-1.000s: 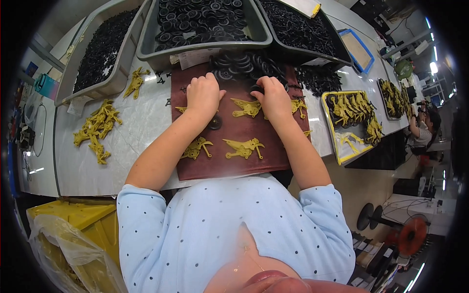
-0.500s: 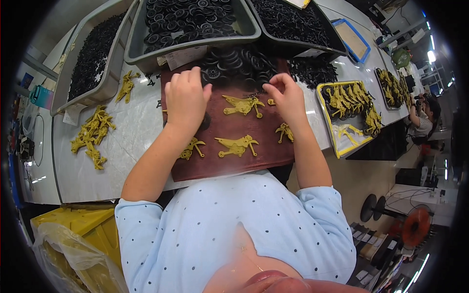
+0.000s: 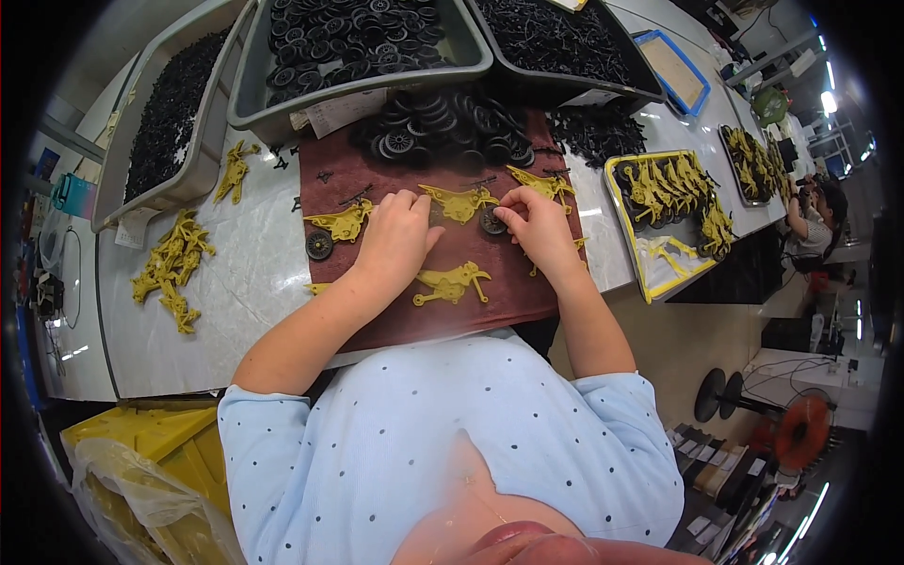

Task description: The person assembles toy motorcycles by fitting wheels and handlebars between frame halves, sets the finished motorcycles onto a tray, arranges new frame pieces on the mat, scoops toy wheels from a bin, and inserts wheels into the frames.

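My right hand (image 3: 537,224) pinches a black toy wheel (image 3: 492,220) at the lower right end of a yellow plastic toy motorcycle frame (image 3: 460,204). My left hand (image 3: 397,234) is curled at that frame's left end, thumb below and fingers above; what lies inside its grip is hidden. Left of it lies another yellow frame (image 3: 341,222) with a black wheel (image 3: 319,245) at its lower left and a thin black rod on top. A further yellow frame (image 3: 541,184) lies beyond my right hand, and one more (image 3: 452,282) lies nearer me. All rest on a dark red cloth (image 3: 428,325).
Loose black wheels (image 3: 443,122) are heaped at the cloth's far edge, before a grey bin (image 3: 363,94) of wheels. Bins of small black parts flank it. Yellow frames are piled at left (image 3: 174,264); a yellow-rimmed tray (image 3: 640,268) holds assembled pieces at right.
My right hand has come nearer and left, and now has a wheel at the middle frame. My left hand has moved right and nearer, uncovering the left frame and its wheel.
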Available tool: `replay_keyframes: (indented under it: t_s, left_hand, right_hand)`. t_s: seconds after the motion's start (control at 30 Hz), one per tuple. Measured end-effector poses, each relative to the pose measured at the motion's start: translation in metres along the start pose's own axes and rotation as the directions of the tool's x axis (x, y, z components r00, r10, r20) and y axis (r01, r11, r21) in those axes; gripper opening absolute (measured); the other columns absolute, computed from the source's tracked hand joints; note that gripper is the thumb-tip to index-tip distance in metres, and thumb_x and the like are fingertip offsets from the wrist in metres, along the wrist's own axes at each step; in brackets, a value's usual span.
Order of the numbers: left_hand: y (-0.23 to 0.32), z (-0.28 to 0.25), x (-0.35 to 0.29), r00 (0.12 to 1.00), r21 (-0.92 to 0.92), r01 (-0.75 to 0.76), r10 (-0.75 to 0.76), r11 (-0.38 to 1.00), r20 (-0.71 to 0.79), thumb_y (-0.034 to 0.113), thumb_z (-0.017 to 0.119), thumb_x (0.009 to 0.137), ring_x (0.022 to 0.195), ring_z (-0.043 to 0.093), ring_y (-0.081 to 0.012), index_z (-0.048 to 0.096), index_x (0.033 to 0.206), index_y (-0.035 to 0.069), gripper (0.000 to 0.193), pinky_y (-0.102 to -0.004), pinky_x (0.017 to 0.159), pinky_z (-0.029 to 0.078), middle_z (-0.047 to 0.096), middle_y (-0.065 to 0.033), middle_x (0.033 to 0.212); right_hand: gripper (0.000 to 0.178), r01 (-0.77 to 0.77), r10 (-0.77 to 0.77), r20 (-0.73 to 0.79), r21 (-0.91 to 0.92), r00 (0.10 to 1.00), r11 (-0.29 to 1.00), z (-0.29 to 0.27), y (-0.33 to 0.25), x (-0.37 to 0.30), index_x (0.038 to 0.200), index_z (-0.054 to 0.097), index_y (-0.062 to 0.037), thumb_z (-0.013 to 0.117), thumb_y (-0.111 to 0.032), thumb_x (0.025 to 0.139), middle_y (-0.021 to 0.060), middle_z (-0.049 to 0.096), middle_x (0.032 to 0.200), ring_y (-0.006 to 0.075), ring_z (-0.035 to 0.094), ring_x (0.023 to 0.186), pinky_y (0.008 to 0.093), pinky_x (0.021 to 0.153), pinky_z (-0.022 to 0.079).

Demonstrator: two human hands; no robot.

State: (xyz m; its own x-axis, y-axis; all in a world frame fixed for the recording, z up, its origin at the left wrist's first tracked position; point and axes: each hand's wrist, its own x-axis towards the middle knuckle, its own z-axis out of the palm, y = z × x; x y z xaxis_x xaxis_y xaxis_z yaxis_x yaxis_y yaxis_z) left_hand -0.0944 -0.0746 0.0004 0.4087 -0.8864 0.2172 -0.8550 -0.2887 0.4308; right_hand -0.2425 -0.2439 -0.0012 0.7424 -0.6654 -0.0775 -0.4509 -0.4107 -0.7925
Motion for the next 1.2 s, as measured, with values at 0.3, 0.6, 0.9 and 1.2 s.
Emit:
replay_keyframes:
  t_s: [0.3, 0.6, 0.9, 1.2]
  left_hand:
    - [-0.002, 0.002, -0.003, 0.997, -0.001, -0.066, 0.066, 0.998, -0.048, 0.018, 0.076, 0.075, 0.095, 0.057, -0.0314, 0.062, 0.109, -0.004, 0.043, -0.0396, 0.084, 0.047, 0.061, -0.0152, 0.101]
    - [-0.001, 0.002, -0.002, 0.993, 0.091, -0.054, 0.063, 0.994, -0.099, 0.021, 0.078, 0.072, 0.092, 0.057, -0.0269, 0.067, 0.104, -0.001, 0.04, -0.0382, 0.081, 0.045, 0.063, -0.0098, 0.099]
    - [-0.004, 0.005, 0.003, 0.993, 0.166, -0.086, 0.098, 0.982, -0.068, 0.023, 0.078, 0.069, 0.091, 0.055, -0.0254, 0.065, 0.095, 0.001, 0.037, -0.0385, 0.078, 0.044, 0.059, -0.0088, 0.093]
    - [-0.011, -0.002, 0.058, 0.925, 0.305, -0.162, 0.252, 0.939, -0.283, 0.008, 0.06, 0.076, 0.086, 0.055, -0.0264, 0.062, 0.084, 0.006, 0.009, -0.0368, 0.073, 0.046, 0.056, -0.0097, 0.088]
  right_hand:
    - [0.014, 0.086, -0.087, -0.016, -0.042, 0.996, 0.995, 0.003, 0.01, -0.003, 0.095, 0.064, -0.0011, 0.07, -0.008, 0.085, 0.0048, 0.065, 0.073, 0.009, 0.057, 0.056, 0.0241, 0.052, 0.047]
    - [0.015, 0.124, -0.125, -0.011, -0.08, 0.992, 0.989, 0.002, -0.003, -0.005, 0.091, 0.062, 0.0012, 0.069, -0.008, 0.081, 0.0159, 0.065, 0.09, 0.0307, 0.064, 0.081, 0.038, 0.073, 0.05]
    - [0.016, 0.194, -0.208, -0.06, -0.181, 0.976, 0.964, -0.008, -0.003, 0.002, 0.095, 0.065, -0.0002, 0.07, -0.01, 0.083, 0.0117, 0.066, 0.086, 0.0208, 0.064, 0.072, 0.0323, 0.068, 0.051]
    - [0.02, 0.319, -0.364, -0.053, -0.376, 0.93, 0.87, 0.009, -0.014, 0.073, 0.099, 0.066, -0.0041, 0.069, -0.014, 0.082, 0.0174, 0.063, 0.093, 0.0353, 0.061, 0.094, 0.0427, 0.081, 0.049]
